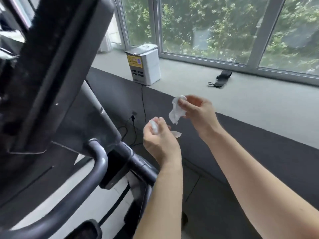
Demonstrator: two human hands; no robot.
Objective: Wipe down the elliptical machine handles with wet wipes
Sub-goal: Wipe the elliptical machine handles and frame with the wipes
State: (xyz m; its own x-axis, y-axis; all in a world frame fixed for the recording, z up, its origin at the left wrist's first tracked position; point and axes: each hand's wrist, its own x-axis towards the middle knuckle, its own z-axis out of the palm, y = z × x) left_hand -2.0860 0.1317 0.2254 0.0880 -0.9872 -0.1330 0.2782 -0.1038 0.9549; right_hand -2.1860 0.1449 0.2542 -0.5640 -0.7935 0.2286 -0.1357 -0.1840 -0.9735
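Preparing the wipe, before any contact with the machine: my right hand (198,111) pinches a crumpled wet wipe (175,112) between thumb and fingertips, up and to the right of the elliptical's curved grey handlebar (99,167) and well clear of it. My left hand (160,140), nearer the handlebar and just above its dark cross-tube (138,163), is curled round a small white item (154,127), probably the torn sachet, though blur prevents certainty; a white scrap (177,134) shows at its far side. Judged step: opening out the wipe, with wiping not yet begun. The next move calls for spreading the wipe flat, disposing of the wrapper, then bringing my right hand down and left to wrap the wipe round the handlebar
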